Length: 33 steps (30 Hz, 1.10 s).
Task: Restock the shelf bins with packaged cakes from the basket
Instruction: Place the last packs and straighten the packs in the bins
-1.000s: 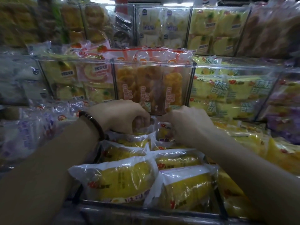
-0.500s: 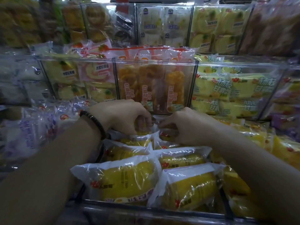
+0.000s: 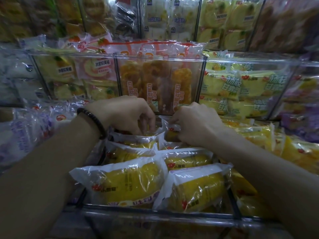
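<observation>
Two hands meet at the far end of a clear bin (image 3: 155, 212) on the lower shelf, forearms reaching in from the left & right.

The right hand (image 3: 195, 125) is curled round a small cake pack (image 3: 170, 131), which has a white wrapper w/ a red logo and yellow cake inside. It sits at the back of the bin's right column w/ its crimped end sticking up by the thumb.

The left hand (image 3: 124, 116) is just beside it, fingers bent down w/ tips among the wrappers at the back of the left column. Can't tell if it grips a pack or only presses on them. A dark bead bracelet (image 3: 94, 121) is on the left wrist.

The bin holds yellow cakes in 2 columns, lying flat & overlapping. There is a front-left pack (image 3: 120, 183) and a front-right pack (image 3: 195, 190), w/ more behind them up to the hands.

- **Next tier up, behind the hands:** orange bread packs (image 3: 155, 83) in the centre bin, yellow-green packs (image 3: 241, 87) to the right, and pink & yellow roll packs (image 3: 77, 73) to the left.
- **Top tier:** white packs (image 3: 165, 19) in the centre, w/ pale yellow slices (image 3: 224, 23) to their right.
- **Beside the front bin:** white-purple packs (image 3: 25, 133) on the left, and a loose pile of yellow packs (image 3: 279, 145) on the right.

The light is dim and the edges are blurred, so the small print is unreadable.
</observation>
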### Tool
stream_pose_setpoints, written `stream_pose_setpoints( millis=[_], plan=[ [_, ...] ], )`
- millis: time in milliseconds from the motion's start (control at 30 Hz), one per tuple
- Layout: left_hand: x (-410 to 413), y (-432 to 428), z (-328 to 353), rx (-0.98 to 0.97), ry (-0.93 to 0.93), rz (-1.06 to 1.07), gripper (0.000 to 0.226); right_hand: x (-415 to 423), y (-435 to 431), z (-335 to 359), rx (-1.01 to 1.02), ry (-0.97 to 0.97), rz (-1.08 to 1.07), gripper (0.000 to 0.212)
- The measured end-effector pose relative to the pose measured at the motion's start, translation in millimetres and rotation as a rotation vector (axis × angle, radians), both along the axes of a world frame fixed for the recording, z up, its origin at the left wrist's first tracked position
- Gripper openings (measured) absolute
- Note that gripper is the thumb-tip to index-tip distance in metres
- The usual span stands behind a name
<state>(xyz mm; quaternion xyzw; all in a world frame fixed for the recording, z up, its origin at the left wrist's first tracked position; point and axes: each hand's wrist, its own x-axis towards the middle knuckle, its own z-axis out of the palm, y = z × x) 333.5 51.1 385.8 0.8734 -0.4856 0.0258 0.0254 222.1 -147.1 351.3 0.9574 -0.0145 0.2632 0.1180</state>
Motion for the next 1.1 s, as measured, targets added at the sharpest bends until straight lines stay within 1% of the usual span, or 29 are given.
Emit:
stream_pose_setpoints(
  millis=[100, 167, 233, 333, 400, 467, 533, 600, 633, 700, 733, 800, 867, 967, 1033, 1100],
  plan=[
    [-1.6, 1.3, -1.1, -0.011, -0.019, -0.015, 0.034, 4.0, 2.0, -4.3, -0.036, -0.009, 0.038, 0.029],
    [-1.3, 1.2, -3.8, -0.036, -0.04, -0.009, 0.034, 3.4, 0.0, -3.8, -0.04, 0.038, 0.079, 0.029],
    [-0.4, 0.8, -6.1, -0.054, -0.067, -0.005, 0.033, 0.1, -6.2, 1.5, -0.029, 0.106, 0.109, 0.035],
    [0.9, 0.9, -7.0, -0.071, -0.055, 0.006, 0.031, -2.3, -17.2, 8.3, 0.029, 0.178, 0.133, 0.049],
    [0.9, -0.2, -6.5, -0.067, -0.049, 0.016, 0.032, 0.5, -20.1, 8.3, 0.081, 0.208, 0.139, 0.053],
    [0.2, -1.3, -6.8, -0.06, -0.06, 0.026, 0.033, 3.1, -20.7, 8.0, 0.08, 0.236, 0.161, 0.055],
    [-0.7, -1.4, -5.7, -0.048, -0.061, 0.006, 0.036, -2.1, -23.7, 13.4, 0.123, 0.242, 0.216, 0.06],
    [-3.5, 1.2, -3.3, -0.066, -0.063, -0.04, 0.035, -14.6, -28.4, 24.8, 0.179, 0.189, 0.28, 0.066],
    [-5.9, 3.4, -1.3, -0.094, -0.078, -0.064, 0.035, -22.1, -29.7, 30.6, 0.194, 0.144, 0.312, 0.063],
    [-12.1, 7.9, 4.7, -0.177, -0.092, -0.118, 0.034, -32.5, -29.8, 37.2, 0.235, 0.083, 0.406, 0.044],
    [-15.9, 10.2, 8.1, -0.221, -0.076, -0.146, 0.03, -35.1, -27.3, 37.5, 0.255, 0.101, 0.461, 0.035],
    [-23.2, 13.9, 14.6, -0.258, -0.014, -0.162, 0.022, -35.5, -20.1, 32.9, 0.238, 0.218, 0.529, 0.029],
    [-27.5, 16.4, 17.8, -0.188, 0.053, -0.113, 0.021, -32.6, -16.4, 26.6, 0.211, 0.356, 0.546, 0.029],
    [-28.1, 13.1, 15.1, -0.037, 0.142, -0.018, 0.031, -31.4, -16.9, 24.8, 0.236, 0.49, 0.533, 0.033],
    [-28.4, 6.6, 11.8, 0.034, 0.131, 0.02, 0.039, -30.6, -17.4, 23.8, 0.234, 0.512, 0.523, 0.036],
    [-29.1, 0.3, 8.5, 0.095, 0.093, 0.034, 0.041, -29.2, -15.4, 20.5, 0.228, 0.487, 0.488, 0.038]
  ],
)
